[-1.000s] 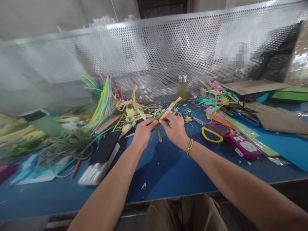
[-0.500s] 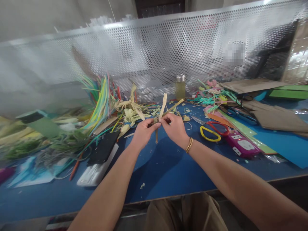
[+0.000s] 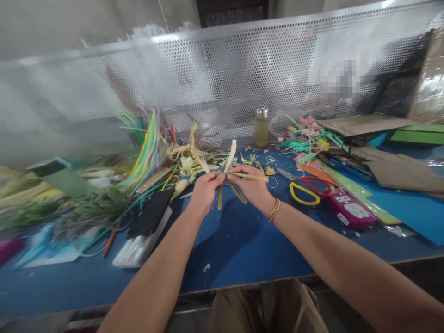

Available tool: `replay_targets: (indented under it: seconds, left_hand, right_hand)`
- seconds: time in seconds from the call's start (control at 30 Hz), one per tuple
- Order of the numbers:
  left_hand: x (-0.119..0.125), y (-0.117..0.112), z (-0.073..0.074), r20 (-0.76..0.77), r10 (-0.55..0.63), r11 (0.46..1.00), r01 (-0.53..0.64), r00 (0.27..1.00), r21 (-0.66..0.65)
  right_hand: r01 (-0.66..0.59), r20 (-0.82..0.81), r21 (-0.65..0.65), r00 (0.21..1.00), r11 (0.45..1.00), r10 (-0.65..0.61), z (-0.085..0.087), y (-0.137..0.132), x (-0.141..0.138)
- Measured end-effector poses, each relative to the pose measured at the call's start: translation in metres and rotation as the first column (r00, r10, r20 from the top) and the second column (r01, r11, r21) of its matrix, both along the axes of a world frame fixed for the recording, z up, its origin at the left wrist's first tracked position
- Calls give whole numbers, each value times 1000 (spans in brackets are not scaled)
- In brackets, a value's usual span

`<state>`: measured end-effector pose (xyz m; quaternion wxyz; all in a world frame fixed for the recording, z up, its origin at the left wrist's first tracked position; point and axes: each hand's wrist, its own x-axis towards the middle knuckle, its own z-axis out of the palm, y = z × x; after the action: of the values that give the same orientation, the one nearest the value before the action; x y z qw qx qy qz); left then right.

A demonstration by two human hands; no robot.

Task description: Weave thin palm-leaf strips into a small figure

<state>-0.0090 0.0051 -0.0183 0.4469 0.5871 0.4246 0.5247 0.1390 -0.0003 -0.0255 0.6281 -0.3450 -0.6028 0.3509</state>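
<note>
Both hands meet above the middle of the blue table (image 3: 229,249). My left hand (image 3: 204,192) pinches a small bunch of pale dried leaf strips (image 3: 229,159) at their crossing point. One strip stands up and two darker ends hang down below the fingers. My right hand (image 3: 250,184), with a gold bracelet at the wrist, is closed on another strip of the same bunch and holds it out sideways to the right.
A pile of leaf strips (image 3: 189,159) and coloured strips (image 3: 145,143) lies at the left. Scissors with red and yellow handles (image 3: 305,187), a pink power strip (image 3: 348,210), a small bottle (image 3: 261,126), a black phone (image 3: 151,212) and brown paper (image 3: 398,171) surround the hands. A perforated metal screen (image 3: 243,78) closes the back.
The bunch has been spread apart: the strip that pointed up to the right now lies sideways in my right hand, and another strip stands upright. The lower ends have splayed.
</note>
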Motion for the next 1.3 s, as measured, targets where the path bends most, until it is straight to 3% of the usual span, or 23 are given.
replay_targets:
  seconds: [0.07, 0.13, 0.2, 0.27, 0.37, 0.57, 0.83, 1.0, 1.13, 1.3]
  left_hand:
    - [-2, 1, 0, 19, 26, 997, -25, 999, -70]
    - [-4, 2, 2, 17, 30, 991, -28, 999, -128]
    - [-6, 1, 3, -11, 7, 985, -8, 1000, -172]
    - [-9, 0, 5, -59, -37, 978, 24, 998, -208]
    - [-12, -2, 8, -146, -129, 970, 94, 981, -225]
    - [-17, -7, 14, -298, -228, 969, 187, 927, -161]
    - [-9, -1, 6, -253, -104, 994, 106, 962, -8]
    - [-7, -2, 8, -213, -137, 989, 144, 967, 17]
    - [-5, -6, 12, -110, -160, 986, 154, 981, -63]
    - [-4, -6, 9, -14, -177, 964, 170, 984, -202]
  right_hand:
    - [48, 285, 209, 952, 977, -108, 3, -1, 6]
    - [-2, 509, 357, 839, 934, -193, 8, -2, 13]
    - [-53, 626, 445, 733, 894, -268, 14, -4, 20]
    - [-70, 657, 505, 679, 860, -330, 19, -5, 24]
    - [-80, 674, 526, 647, 847, -357, 24, -5, 26]
    - [-49, 801, 421, 488, 906, -346, 23, 0, 23]
    - [79, 782, 330, 535, 941, -319, 18, 0, 19]
    - [100, 768, 272, 577, 957, -278, 19, -2, 18]
    - [114, 721, 223, 650, 968, -243, 15, 0, 17]
    - [102, 577, 104, 804, 989, -143, 6, 6, 17]
